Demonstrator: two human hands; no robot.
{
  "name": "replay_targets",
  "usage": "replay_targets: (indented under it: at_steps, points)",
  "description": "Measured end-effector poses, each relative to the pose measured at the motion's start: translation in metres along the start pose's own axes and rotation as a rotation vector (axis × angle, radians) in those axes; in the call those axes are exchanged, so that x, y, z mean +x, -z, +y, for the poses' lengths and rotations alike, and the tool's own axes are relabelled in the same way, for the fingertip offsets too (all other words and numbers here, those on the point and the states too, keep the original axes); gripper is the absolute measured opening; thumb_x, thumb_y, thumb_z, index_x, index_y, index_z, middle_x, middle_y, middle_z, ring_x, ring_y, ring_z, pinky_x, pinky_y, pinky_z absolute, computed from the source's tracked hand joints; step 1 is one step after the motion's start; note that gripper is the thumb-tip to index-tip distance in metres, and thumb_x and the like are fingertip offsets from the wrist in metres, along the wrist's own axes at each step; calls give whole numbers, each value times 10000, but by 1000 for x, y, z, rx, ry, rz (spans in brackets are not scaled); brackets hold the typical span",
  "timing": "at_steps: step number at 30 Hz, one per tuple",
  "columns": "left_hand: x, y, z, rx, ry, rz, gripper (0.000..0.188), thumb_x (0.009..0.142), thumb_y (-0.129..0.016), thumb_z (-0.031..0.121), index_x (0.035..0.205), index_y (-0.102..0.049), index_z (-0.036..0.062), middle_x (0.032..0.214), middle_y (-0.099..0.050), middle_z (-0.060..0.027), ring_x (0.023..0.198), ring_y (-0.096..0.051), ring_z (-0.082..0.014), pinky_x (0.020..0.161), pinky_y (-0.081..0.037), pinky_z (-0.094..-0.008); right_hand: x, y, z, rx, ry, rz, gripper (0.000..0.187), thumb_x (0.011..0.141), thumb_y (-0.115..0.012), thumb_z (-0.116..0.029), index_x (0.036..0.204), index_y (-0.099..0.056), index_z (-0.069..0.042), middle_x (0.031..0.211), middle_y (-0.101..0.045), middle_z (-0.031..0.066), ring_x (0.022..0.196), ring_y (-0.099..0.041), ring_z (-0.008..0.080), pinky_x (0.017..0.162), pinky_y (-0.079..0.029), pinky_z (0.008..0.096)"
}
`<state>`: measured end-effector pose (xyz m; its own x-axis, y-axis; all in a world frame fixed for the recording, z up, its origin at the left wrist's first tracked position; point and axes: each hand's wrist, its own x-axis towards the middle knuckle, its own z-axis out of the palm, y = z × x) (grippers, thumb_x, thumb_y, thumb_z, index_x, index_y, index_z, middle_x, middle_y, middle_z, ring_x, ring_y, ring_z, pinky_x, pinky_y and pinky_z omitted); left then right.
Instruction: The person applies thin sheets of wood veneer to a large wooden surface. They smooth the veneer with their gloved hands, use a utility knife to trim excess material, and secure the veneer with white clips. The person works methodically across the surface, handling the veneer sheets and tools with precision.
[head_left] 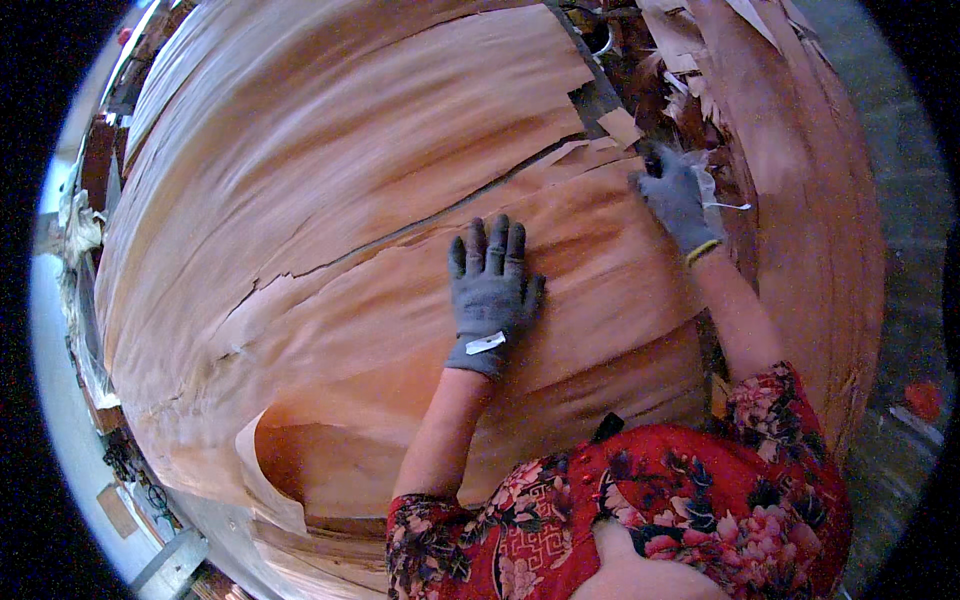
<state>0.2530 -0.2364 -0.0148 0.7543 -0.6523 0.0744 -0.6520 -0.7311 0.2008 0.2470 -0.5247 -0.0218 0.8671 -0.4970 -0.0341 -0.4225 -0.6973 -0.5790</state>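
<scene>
Head view, and the gloved left hand (493, 300) lies flat on the wood veneer (590, 275) at centre, a split (400, 225) running nine to one o'clock, while the right hand (678, 198), apart at two o'clock, curls by the veneer's edge, its grip impossible to tell.

The left hand (492, 290) wears a grey glove (488, 312), darker along the fingers (497, 245), with a small white tag (485, 344) slanting across its wrist. On the right hand (680, 198) is a second glove (686, 215), also grey, its cuff rimmed by a narrow yellow band (703, 251). The red top (590, 480) carries pink flowers, dark leaves and a pale angular lattice. Its 2 sleeves (432, 540) are darker, scattered with pink blossoms, and leave both forearms (440, 432) bare.
</scene>
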Motion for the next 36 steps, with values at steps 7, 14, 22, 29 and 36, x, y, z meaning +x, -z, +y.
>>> replay_targets:
  at_steps: [7, 14, 22, 29, 36]
  points:
    - [-2, 1, -9, 0, 6, -42, 664, 786, -555, 409, 1336, -384, 78, 1427, -306, -145, 1314, -242, -407, 1073, -132, -556, -19, -1, -43, -263, 419, 196, 443, 752, -648, -164, 1156, -488, -76, 1123, -561, 182, 931, -578, 353, 764, -489, 407]
    - [-23, 34, -52, -174, 121, 186, 788, 747, -634, 288, 1383, -255, 17, 1404, -337, -154, 1328, -210, -405, 1081, -163, -506, -22, -30, -115, -33, 437, -46, 384, 788, -630, -141, 1149, -523, -63, 1067, -596, 164, 894, -612, 319, 715, -501, 388]
    - [-43, 77, -149, 250, 509, 400, 880, 768, -598, 424, 1397, -189, -35, 1451, -186, -228, 1347, -132, -409, 1097, -116, -479, 34, -30, -112, 150, 321, 38, 327, 822, -607, -179, 1110, -555, -32, 955, -635, 133, 839, -618, 241, 717, -486, 346]
    - [-80, 76, -198, 396, 760, 242, 736, 849, -475, 446, 1394, -249, 6, 1446, -251, -185, 1347, -174, -366, 1085, -121, -489, 99, -46, -57, 278, 48, -69, 332, 790, -647, -291, 963, -596, -12, 790, -614, 51, 708, -557, 154, 665, -455, 318]
    - [-66, 74, -202, 398, 712, 173, 660, 873, -416, 451, 1374, -316, 33, 1443, -271, -170, 1331, -232, -361, 1075, -121, -515, 115, -24, -81, 540, -177, -251, 215, 768, -684, -294, 828, -597, -107, 608, -475, -40, 496, -429, 77, 438, -328, 245]
